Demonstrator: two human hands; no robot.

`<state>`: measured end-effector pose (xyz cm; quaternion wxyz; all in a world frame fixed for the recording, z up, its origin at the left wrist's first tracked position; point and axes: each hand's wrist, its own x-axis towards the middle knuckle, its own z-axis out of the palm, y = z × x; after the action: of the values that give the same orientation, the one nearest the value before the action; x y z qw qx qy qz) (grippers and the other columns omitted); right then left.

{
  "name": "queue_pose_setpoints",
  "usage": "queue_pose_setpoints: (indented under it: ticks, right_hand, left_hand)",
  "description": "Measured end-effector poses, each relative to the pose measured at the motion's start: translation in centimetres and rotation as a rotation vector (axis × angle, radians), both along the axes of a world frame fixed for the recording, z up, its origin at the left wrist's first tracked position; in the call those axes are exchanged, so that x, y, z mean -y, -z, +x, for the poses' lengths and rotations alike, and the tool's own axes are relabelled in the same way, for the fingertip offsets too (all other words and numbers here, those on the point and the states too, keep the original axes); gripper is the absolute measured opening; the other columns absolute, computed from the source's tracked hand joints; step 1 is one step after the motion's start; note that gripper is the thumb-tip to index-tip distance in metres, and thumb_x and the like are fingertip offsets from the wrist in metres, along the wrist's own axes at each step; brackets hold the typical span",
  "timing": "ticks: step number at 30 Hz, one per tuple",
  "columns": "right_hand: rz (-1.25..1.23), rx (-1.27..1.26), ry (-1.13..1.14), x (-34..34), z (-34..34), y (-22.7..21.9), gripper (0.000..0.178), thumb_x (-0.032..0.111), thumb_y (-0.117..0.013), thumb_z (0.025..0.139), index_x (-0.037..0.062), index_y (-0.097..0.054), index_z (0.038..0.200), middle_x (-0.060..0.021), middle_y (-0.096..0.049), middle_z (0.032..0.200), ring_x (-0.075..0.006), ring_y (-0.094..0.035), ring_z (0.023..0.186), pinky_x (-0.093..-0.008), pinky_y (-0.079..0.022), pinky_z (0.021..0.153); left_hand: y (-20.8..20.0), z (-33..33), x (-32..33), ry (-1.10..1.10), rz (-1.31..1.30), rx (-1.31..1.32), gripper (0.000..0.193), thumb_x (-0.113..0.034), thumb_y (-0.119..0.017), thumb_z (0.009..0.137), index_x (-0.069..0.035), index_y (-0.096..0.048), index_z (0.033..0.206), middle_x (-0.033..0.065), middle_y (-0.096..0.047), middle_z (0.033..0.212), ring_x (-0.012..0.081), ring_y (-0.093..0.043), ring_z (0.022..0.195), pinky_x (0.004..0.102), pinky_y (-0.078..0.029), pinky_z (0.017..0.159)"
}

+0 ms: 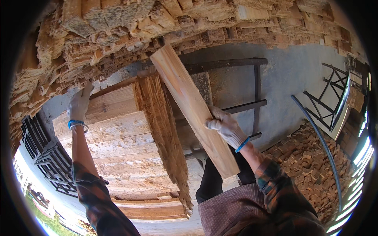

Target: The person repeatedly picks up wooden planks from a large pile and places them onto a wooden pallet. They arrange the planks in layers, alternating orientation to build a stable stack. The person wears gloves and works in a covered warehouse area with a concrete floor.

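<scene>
Spanning the far side of the board stack [118, 131], a bank of rough timber [197, 23] fills the background. Well right of the board stack, scrap blocks [311, 169] form a heap; nearer on that side lies a dark metal frame [257, 84]. Slanting just right of the board stack, a loose plank [193, 110] is gripped by the gloved right hand [226, 126]. At the board stack's far left edge, the gloved left hand [78, 104] extends its fingers; whether it grips anything, I cannot tell.
</scene>
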<state>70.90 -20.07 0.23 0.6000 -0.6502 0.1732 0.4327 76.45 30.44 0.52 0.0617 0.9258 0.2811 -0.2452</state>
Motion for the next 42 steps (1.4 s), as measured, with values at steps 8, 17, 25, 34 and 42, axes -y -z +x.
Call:
queue_pose_setpoints:
  ticks: [8, 17, 25, 34, 42]
  right_hand:
    - [-0.345, 0.171, -0.63, 1.1, 11.7, -0.6, 0.054, 0.037, -0.068, 0.089, 0.0133, -0.058, 0.135, -0.014, -0.068, 0.121, -0.0249, -0.068, 0.105, -0.0398, -0.053, 0.091]
    - [-0.263, 0.128, -0.493, 4.8, 8.0, 6.8, 0.058, 0.036, -0.069, 0.09, 0.0163, -0.053, 0.142, -0.0109, -0.074, 0.108, -0.0178, -0.071, 0.095, -0.0327, -0.057, 0.088]
    - [-0.217, 0.163, -0.532, 8.6, 10.3, 7.1, 0.055, 0.032, -0.068, 0.086, 0.0099, -0.058, 0.134, -0.0164, -0.07, 0.111, -0.0275, -0.068, 0.1, -0.0366, -0.053, 0.089]
    - [-0.2, 0.338, -0.517, 3.1, 8.7, 8.9, 0.057, 0.038, -0.068, 0.09, 0.0128, -0.055, 0.139, -0.0111, -0.074, 0.105, -0.022, -0.072, 0.09, -0.0363, -0.06, 0.084]
    - [-0.186, 0.375, -0.817, 2.6, 7.8, 7.2, 0.055, 0.04, -0.064, 0.093, 0.0153, -0.053, 0.141, -0.008, -0.074, 0.105, -0.0189, -0.072, 0.076, -0.0338, -0.063, 0.072]
  left_hand:
    - [2.3, -3.0, 0.0, 0.048, 0.041, 0.363, 0.067, -0.059, -0.047, 0.099, 0.001, -0.076, 0.093, 0.0188, -0.072, 0.079, 0.0305, -0.062, 0.058, 0.041, -0.047, 0.057]
    - [1.4, -2.9, 2.6, -0.187, 0.288, 0.318, 0.087, -0.076, -0.04, 0.09, 0.002, -0.071, 0.114, 0.0164, -0.074, 0.092, 0.0272, -0.069, 0.068, 0.0359, -0.057, 0.063]
    - [-2.2, 3.3, 1.1, -0.511, -0.441, 0.148, 0.06, -0.045, -0.05, 0.103, 0.004, -0.053, 0.138, 0.012, -0.057, 0.137, 0.0196, -0.054, 0.124, 0.031, -0.039, 0.106]
    - [0.6, 3.3, 1.8, -0.214, -0.47, 0.09, 0.045, -0.033, -0.047, 0.105, 0.004, -0.056, 0.129, 0.0117, -0.06, 0.124, 0.0214, -0.054, 0.112, 0.0316, -0.041, 0.097]
    - [0.8, 2.9, 1.9, -0.158, -0.363, 0.169, 0.039, -0.033, -0.05, 0.103, 0.001, -0.062, 0.118, 0.0109, -0.063, 0.106, 0.0216, -0.058, 0.092, 0.0321, -0.046, 0.08]
